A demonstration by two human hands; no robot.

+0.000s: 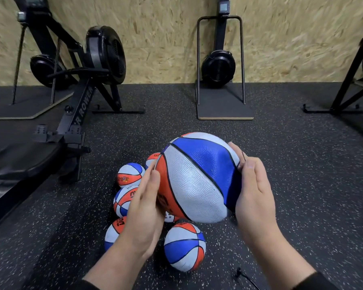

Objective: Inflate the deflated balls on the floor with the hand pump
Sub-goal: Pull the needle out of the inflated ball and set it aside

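Observation:
I hold a red, white and blue ball up between both hands, above the floor. Its surface looks dented and soft. My left hand presses its left side with straight fingers. My right hand cups the right side, fingers wrapped round the far edge. Below it on the floor lies a cluster of several smaller balls of the same colours, among them one near my wrists and one further off. A thin black hose end lies on the floor at the lower right; no pump body is in view.
A black rowing machine stretches along the left. An upright black machine on a board stands against the wood-chip wall ahead. Another black frame stands at the right. The floor is dark speckled rubber.

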